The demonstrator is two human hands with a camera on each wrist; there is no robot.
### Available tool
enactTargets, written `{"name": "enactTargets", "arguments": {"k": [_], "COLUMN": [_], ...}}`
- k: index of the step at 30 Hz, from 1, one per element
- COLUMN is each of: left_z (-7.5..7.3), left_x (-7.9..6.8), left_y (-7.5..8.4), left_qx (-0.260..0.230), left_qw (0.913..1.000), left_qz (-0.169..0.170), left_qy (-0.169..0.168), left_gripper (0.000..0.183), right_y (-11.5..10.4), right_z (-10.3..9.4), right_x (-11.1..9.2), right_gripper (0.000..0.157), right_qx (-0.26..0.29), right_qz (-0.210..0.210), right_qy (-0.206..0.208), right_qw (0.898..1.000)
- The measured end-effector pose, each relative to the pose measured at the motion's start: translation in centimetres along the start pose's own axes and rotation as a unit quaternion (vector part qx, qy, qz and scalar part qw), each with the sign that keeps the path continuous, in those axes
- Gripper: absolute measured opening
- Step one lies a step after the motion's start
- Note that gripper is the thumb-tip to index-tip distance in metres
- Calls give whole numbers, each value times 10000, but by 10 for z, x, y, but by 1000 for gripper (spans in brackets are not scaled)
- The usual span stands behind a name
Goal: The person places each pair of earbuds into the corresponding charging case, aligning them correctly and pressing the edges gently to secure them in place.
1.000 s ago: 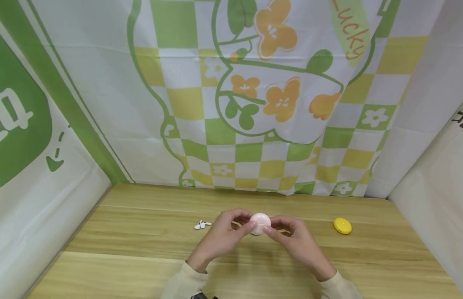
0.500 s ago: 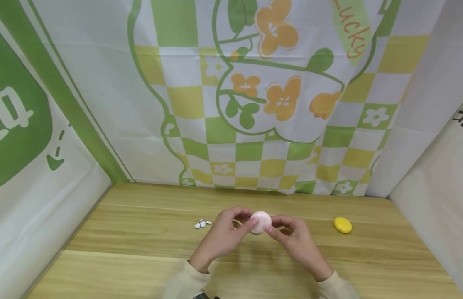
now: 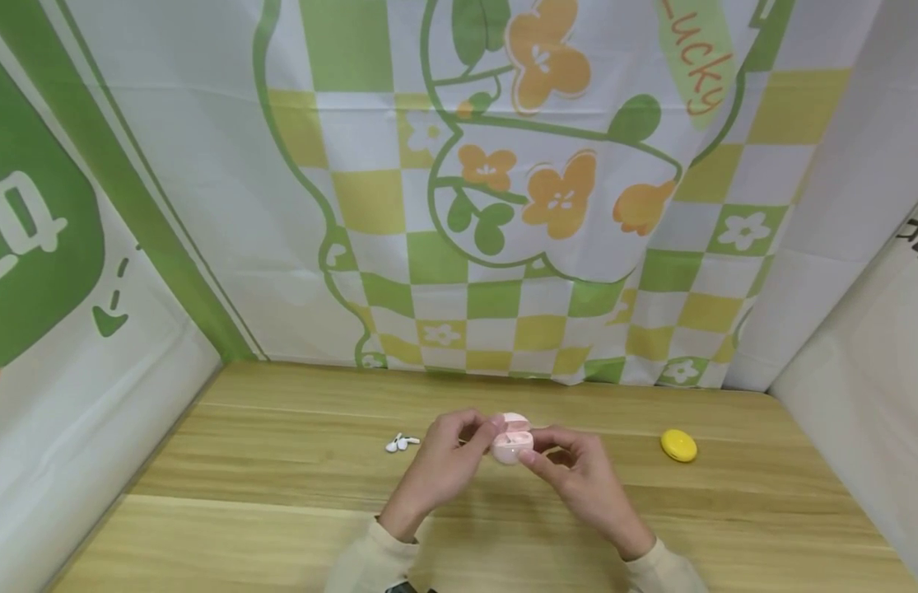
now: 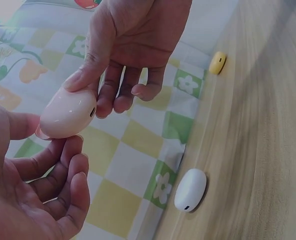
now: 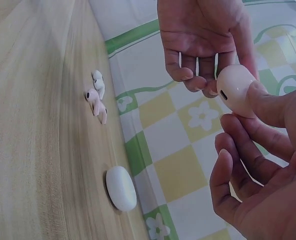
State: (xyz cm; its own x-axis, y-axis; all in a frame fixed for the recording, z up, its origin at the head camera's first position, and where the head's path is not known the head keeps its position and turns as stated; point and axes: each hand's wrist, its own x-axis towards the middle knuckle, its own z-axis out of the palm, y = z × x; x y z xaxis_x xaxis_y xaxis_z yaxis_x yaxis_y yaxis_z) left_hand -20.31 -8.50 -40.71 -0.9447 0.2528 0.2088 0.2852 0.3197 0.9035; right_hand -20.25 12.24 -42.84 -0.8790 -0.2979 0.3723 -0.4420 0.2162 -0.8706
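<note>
A round pink earbud case [image 3: 512, 449] is held above the table between both hands. In the head view its lid stands raised, showing a pink inside. My left hand [image 3: 445, 463] has its thumb at the lid's left edge. My right hand [image 3: 583, 469] pinches the right side of the case, thumb on the front. The right wrist view shows the case's outer shell [image 5: 234, 92] with a small dark slot, the right fingers curled beneath it. Whether anything lies inside the case is too small to tell.
Loose earbuds [image 3: 402, 444] lie left of the hands, whitish and pinkish in the right wrist view. A white case [image 4: 190, 190] stands on the wooden table [image 3: 266, 461], hidden in the head view. A yellow case [image 3: 678, 445] lies at the right. Printed cloth [image 3: 496, 338] hangs behind.
The pink case's lid has swung up from closed to open within the last half second. The left thumb has shifted up with the lid; the right hand has hardly moved.
</note>
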Motion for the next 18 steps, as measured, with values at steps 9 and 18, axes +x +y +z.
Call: {"name": "enactTargets", "arguments": {"k": [9,18], "left_z": [-7,-30], "left_x": [1,-1], "left_y": [-3,-26], "left_qx": [-4,1933], "left_qw": [9998,9785], "left_qz": [-167,-128], "left_qy": [-62,704], "left_gripper": [45,23], "right_y": [-1,-2], "right_z": [0,-3], "right_x": [0,0], "right_gripper": [15,15], "right_qx": [-51,81], "right_qz": [197,703], "right_qy": [83,432], "right_qw": [9998,9966]}}
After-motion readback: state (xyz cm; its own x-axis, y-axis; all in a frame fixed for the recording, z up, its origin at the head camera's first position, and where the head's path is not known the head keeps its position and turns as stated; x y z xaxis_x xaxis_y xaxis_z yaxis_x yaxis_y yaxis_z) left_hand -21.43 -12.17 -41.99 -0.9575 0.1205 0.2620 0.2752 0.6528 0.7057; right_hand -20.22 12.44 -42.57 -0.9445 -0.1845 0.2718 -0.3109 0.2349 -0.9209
